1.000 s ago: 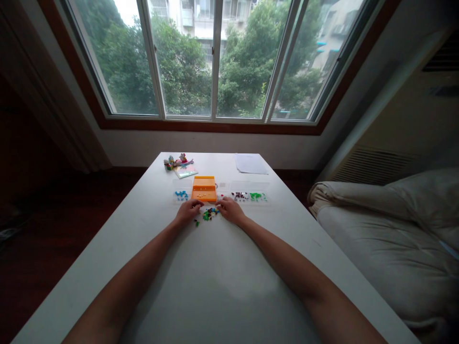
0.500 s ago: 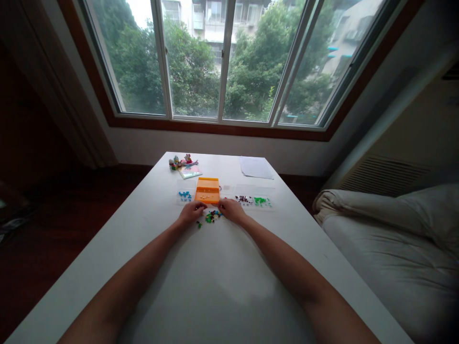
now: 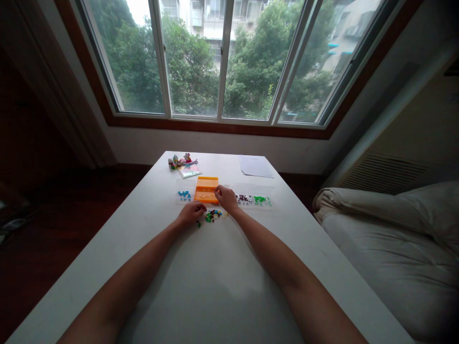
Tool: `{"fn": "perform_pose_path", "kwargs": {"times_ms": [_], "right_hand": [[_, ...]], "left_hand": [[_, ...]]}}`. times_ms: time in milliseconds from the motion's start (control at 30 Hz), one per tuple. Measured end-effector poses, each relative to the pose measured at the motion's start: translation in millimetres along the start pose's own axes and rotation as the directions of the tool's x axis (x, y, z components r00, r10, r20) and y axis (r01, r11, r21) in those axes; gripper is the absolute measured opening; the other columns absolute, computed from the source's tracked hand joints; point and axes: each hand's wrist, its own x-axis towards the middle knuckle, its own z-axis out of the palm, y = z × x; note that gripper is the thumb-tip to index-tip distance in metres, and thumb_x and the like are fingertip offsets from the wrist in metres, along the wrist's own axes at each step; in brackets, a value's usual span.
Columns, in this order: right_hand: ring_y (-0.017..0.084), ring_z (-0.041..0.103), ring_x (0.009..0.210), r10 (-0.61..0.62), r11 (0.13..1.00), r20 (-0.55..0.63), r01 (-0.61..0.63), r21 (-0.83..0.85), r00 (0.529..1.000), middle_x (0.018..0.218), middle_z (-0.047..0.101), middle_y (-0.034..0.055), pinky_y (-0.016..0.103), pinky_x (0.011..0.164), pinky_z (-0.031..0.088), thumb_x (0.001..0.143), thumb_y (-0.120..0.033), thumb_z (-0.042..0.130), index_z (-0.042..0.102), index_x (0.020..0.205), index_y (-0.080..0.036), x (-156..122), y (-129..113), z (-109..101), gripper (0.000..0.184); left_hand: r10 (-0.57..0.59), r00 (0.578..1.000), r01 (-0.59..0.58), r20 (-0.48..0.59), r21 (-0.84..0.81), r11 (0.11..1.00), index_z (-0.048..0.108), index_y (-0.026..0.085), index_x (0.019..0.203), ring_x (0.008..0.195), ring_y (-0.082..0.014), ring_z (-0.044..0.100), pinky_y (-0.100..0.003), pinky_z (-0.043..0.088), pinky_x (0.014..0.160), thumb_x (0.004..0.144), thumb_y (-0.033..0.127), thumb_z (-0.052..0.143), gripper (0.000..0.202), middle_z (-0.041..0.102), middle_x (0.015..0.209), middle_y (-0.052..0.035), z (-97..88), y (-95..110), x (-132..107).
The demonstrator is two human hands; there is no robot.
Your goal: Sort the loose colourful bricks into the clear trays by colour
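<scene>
My right hand (image 3: 226, 198) is over the right edge of an open orange box (image 3: 206, 184), its fingers pinched together. Whatever it may hold is too small to make out. Small pale pieces lie in the box's near half. My left hand (image 3: 191, 213) rests on the table just left of a loose pile of small building bricks (image 3: 213, 216), in green, dark brown, blue, yellow and white. Its fingers are curled closed, and I cannot see what is in them. One dark green brick (image 3: 199, 224) lies apart, below the left fingertips.
Clear trays hold blue bricks (image 3: 184, 195) to the left, dark brown bricks (image 3: 244, 198) and green bricks (image 3: 261, 200) to the right. Farther back on the white table (image 3: 215, 282) are brick figures (image 3: 174, 162), a pastel booklet (image 3: 190, 171) and paper sheets (image 3: 256, 166).
My right hand has moved up and away from beside the brick pile to the orange box's right edge. My left hand has stayed nearly still.
</scene>
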Motion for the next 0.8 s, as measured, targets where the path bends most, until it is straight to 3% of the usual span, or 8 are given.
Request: {"fn": "perform_pose_path", "kwargs": {"times_ms": [167, 433, 667, 800], "right_hand": [[0.015, 0.06, 0.071, -0.008, 0.999, -0.018, 0.009, 0.04, 1.0, 0.077, 0.068, 0.0005, 0.023, 0.067, 0.038, 0.093, -0.028, 0.053, 0.07, 0.101, -0.023, -4.0, 4.7, 5.9, 0.019], [0.013, 0.054, 0.062, -0.015, 0.982, -0.146, 0.042, 0.185, 0.989, 0.066, 0.058, -0.0016, 0.021, 0.063, 0.037, 0.092, -0.032, 0.049, 0.07, 0.097, -0.019, -47.8, 35.4, -10.6, 0.025], [0.012, 0.052, 0.06, -0.069, 0.98, -0.063, 0.079, 0.184, 0.996, 0.063, 0.058, -0.0022, 0.021, 0.065, 0.037, 0.092, -0.031, 0.051, 0.071, 0.095, -0.019, -56.7, 31.7, -14.2, 0.024], [0.012, 0.051, 0.06, -0.058, 0.976, -0.075, 0.073, 0.205, 0.996, 0.062, 0.056, -0.0029, 0.021, 0.063, 0.037, 0.092, -0.032, 0.051, 0.072, 0.095, -0.019, -61.8, 30.3, -14.5, 0.024]], "left_hand": [[0.08, 0.993, -0.079, 0.081, -0.014, 0.997, 0.075, 0.02, 0.087, 0.082, -0.0166, 0.061, -0.026, 0.049, 0.077, 0.083, 0.028, 0.061, 0.017, 0.068, 0.091, -0.0045, -8.1, 2.5, -1.6], [0.095, 0.988, -0.091, 0.119, -0.036, 0.995, 0.075, 0.021, 0.088, 0.088, -0.0174, 0.064, -0.027, 0.05, 0.084, 0.083, 0.026, 0.061, 0.015, 0.068, 0.097, -0.0056, -10.1, 3.4, -2.8], [0.192, 0.951, -0.185, 0.243, -0.05, 0.981, 0.072, 0.021, 0.082, 0.1, -0.021, 0.062, -0.031, 0.047, 0.096, 0.079, 0.033, 0.069, 0.013, 0.068, 0.106, -0.0071, -26.2, 14.0, -5.2], [0.209, 0.919, -0.212, 0.335, -0.027, 0.977, 0.07, 0.02, 0.077, 0.108, -0.024, 0.059, -0.033, 0.045, 0.101, 0.074, 0.035, 0.075, 0.016, 0.066, 0.113, -0.0086, -34.7, 24.9, -8.4]]}}
